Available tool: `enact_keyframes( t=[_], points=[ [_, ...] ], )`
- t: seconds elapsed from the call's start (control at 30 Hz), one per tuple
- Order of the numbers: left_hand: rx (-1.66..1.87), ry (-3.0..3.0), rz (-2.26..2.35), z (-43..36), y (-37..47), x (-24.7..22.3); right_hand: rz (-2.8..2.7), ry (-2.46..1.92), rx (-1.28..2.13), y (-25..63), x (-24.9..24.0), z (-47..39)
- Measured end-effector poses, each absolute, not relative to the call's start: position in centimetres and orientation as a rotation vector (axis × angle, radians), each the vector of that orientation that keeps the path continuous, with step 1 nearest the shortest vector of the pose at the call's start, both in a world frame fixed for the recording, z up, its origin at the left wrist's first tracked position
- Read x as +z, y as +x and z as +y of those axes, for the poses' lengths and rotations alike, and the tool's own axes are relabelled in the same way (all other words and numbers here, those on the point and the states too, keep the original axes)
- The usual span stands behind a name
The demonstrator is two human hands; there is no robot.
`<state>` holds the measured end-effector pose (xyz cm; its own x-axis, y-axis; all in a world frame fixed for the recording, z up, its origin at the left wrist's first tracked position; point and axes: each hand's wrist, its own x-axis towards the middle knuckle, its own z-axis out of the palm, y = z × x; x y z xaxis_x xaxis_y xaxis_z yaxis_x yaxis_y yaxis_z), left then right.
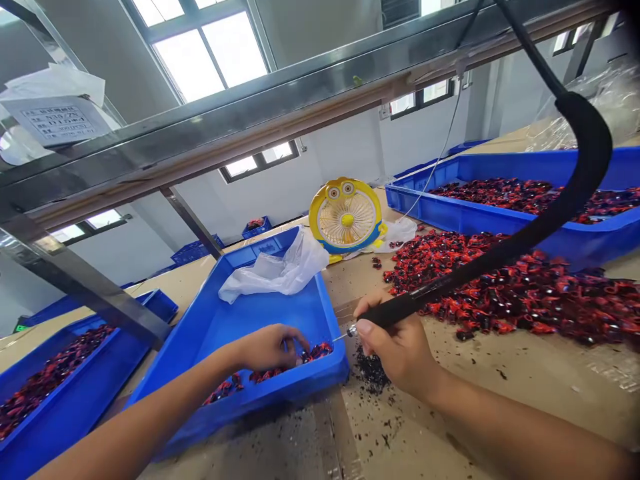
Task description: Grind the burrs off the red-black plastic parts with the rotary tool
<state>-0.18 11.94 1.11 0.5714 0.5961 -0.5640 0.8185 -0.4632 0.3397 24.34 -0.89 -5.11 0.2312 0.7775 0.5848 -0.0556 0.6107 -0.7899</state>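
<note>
My right hand (400, 350) is closed round the black padded handle of a thin-tipped tool (385, 312). The tool's slim metal tip points left, over the right rim of a blue tray (200, 347). From the handle a thick black padded cord curves up to the right. Inside the tray's near right corner, my left hand (273, 348) reaches down with bent fingers apart over small red and black parts (320, 351). Its fingertips are partly hidden, and I see nothing held in them.
A heap of red and black parts (500, 287) lies to the right, before another blue tray (520, 217). Black scraps (373, 370) litter the table. A yellow fan (347, 219) stands behind. A plastic bag (275, 270) covers the tray's far end. A metal shelf beam (280, 100) crosses above.
</note>
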Motion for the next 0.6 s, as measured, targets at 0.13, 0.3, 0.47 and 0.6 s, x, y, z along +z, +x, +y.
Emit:
enact_keyframes(
  t=[0.13,0.3,0.47,0.6],
  points=[
    [-0.493,2.137,1.129,12.1,-0.3,0.5,-1.226,-0.753,0.659,24.2,-5.0,-1.1],
    [-0.413,2.109,1.208,11.9,-1.0,0.3,-1.198,-0.736,0.679,24.2,-4.9,-1.1],
    [-0.136,2.115,1.258,11.5,-1.6,1.9,-1.174,-0.721,0.693,24.2,-5.0,-0.8],
    [0.26,2.034,1.232,10.5,-1.0,3.2,-1.146,-0.71,0.718,24.3,-5.1,-0.8]
  ],
)
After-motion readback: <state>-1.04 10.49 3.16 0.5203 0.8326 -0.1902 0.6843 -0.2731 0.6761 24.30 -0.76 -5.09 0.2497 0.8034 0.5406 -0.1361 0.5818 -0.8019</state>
